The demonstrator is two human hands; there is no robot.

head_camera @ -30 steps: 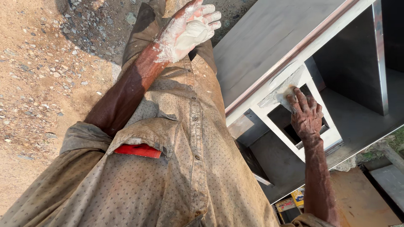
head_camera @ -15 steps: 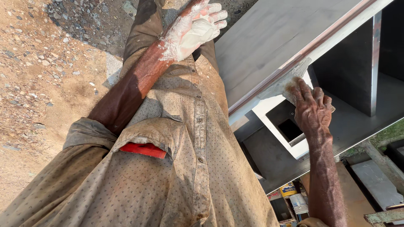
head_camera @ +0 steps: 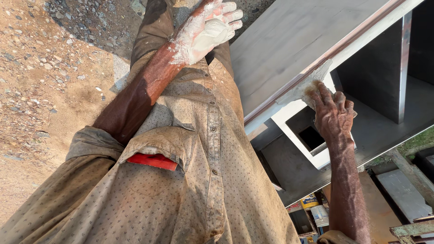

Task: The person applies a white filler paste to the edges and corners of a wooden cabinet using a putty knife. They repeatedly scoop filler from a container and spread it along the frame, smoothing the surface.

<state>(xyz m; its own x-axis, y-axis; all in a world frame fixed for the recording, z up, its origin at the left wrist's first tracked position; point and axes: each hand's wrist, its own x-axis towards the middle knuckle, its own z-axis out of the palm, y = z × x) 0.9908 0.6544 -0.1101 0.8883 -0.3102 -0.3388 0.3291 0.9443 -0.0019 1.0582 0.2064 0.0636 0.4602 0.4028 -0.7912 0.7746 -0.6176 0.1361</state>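
Change: since the earlier frames the right hand (head_camera: 333, 118) has slid up the cabinet (head_camera: 294, 49) front, from the white frame (head_camera: 296, 135) to the edge strip (head_camera: 325, 56); the left hand (head_camera: 209, 30) has stayed out to the side.
Head view, right hand: pressed against the cabinet's front edge, fingers bent over a small pale pad or scraper (head_camera: 312, 86); which of the two cannot be told. A smear of white filler (head_camera: 302, 90) lies just beside it on the edge.
Head view, left hand: released, fingers spread, coated in white paste, grasping nothing, well left of the cabinet.
Step in hand: judged as working filler along the cabinet's front edge.
Next move calls for: steady pressure and a stroke kept along the strip, so the paste lies even.
Containers: cabinet compartments look dark and empty; small tins (head_camera: 312, 203) stand below the cabinet, contents not visible.
Pocket: the shirt pocket (head_camera: 158, 149) holds a flat red item (head_camera: 153, 161).
Ground: stony earth (head_camera: 49, 77), left of the cabinet.
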